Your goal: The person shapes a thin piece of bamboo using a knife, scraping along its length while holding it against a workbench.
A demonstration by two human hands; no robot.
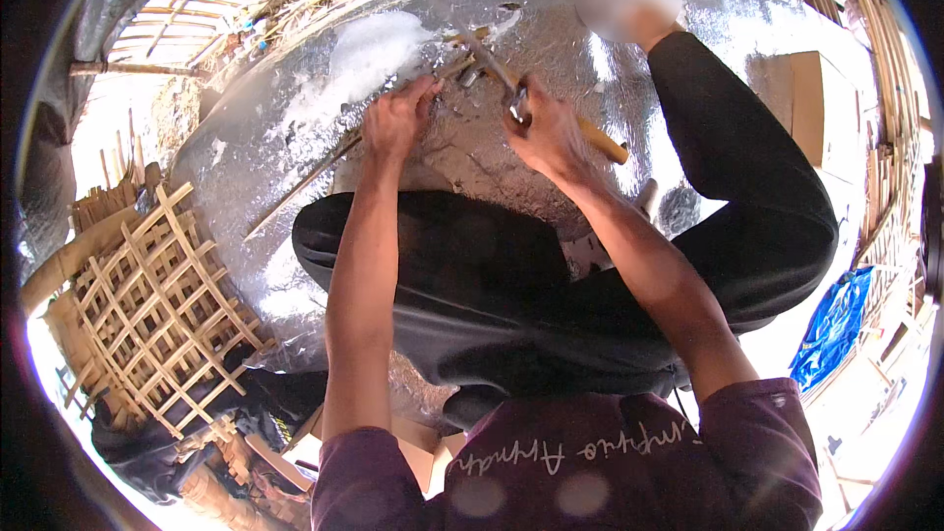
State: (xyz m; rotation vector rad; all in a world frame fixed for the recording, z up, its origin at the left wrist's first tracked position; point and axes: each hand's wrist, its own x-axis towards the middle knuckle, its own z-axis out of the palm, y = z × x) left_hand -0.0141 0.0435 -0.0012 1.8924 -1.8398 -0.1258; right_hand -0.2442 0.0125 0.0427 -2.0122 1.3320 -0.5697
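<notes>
My left hand [397,121] is closed round a thin bamboo strip [305,185], which runs from the lower left up past my fingers. Fingers curled, my right hand [547,135] grips a long-bladed knife [499,69] by its yellowish handle, whose end sticks out below the palm. The narrow blade slants up and to the left, blurred toward its far end. Between the hands lies a small greyish piece [470,75], its kind unclear, close to the strip's upper end.
A silvery sheet [246,152] spreads under the work, with white patches on it. My black-clad legs [462,246] are bent below my hands. To the left stands a woven bamboo lattice [162,305]. A cardboard piece [806,98] and blue plastic [834,329] lie at right.
</notes>
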